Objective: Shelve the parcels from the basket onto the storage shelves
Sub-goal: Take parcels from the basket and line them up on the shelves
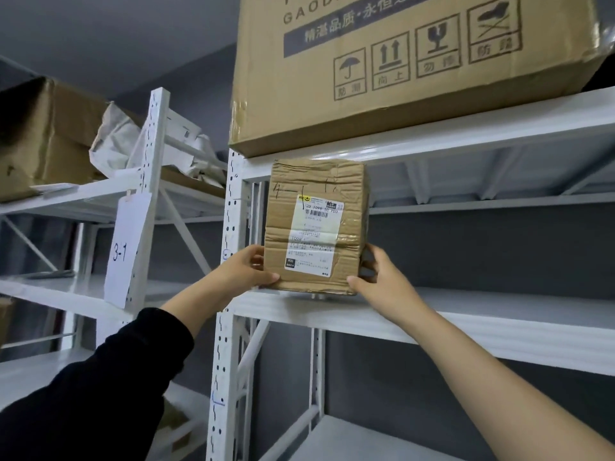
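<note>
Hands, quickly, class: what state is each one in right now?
Left hand: holds the cardboard parcel by its lower left edge.
Right hand: holds the same parcel by its lower right corner.

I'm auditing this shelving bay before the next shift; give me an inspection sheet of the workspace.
Surface: white metal shelf, cardboard parcel at its front left end.
Job's things: parcel upright, shipping label facing out; basket not in view.
Clutter: large printed carton on the shelf above; brown box, white bag on the left rack.
Grippers: left hand and right hand grip the parcel's lower corners.
Cables: nothing seen.
Surroundings: paper tag marked 3-1; grey wall.
</note>
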